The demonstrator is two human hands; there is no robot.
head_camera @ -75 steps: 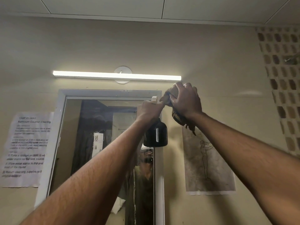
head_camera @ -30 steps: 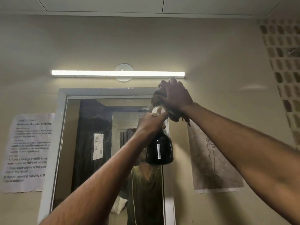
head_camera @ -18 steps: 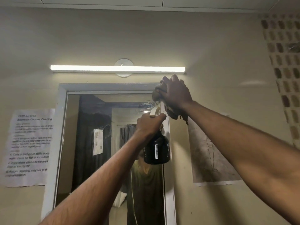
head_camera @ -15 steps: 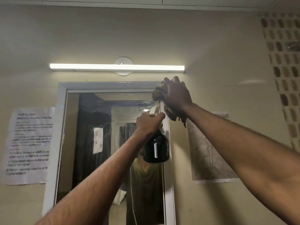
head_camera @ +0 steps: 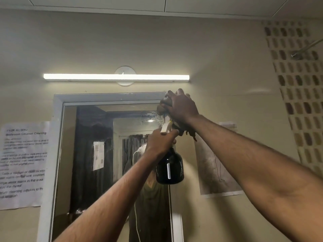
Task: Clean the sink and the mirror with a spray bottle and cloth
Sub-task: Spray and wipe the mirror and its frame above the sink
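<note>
The spray bottle [head_camera: 169,165] hangs in front of the mirror's right edge, gripped at its neck by the left hand [head_camera: 160,141]. Its body is dark and rounded, with a white comb and scissors printed on it; what it holds cannot be seen through the dark wall. The cream nozzle sticks up above the left hand's fingers, pointing at the top right corner of the glass.

Just above and to the right, the right hand [head_camera: 181,107] is clenched around a brownish cloth [head_camera: 163,106], pressing it against the upper right corner of the mirror [head_camera: 104,154]. Loose ends of the cloth dangle below the wrist. A patch of wet droplets shows on the glass just left of the cloth.

The mirror sits in a pale frame and reflects a dark curtain, a doorway and part of the person's shirt. A lit tube light [head_camera: 116,77] runs along the wall above it. A printed instruction sheet [head_camera: 22,163] is stuck to the wall at the left, and a paper with a line drawing [head_camera: 216,170] at the right. Farther right, patterned tiles [head_camera: 300,95] cover the wall, with a metal shower head [head_camera: 297,54] near the top.
</note>
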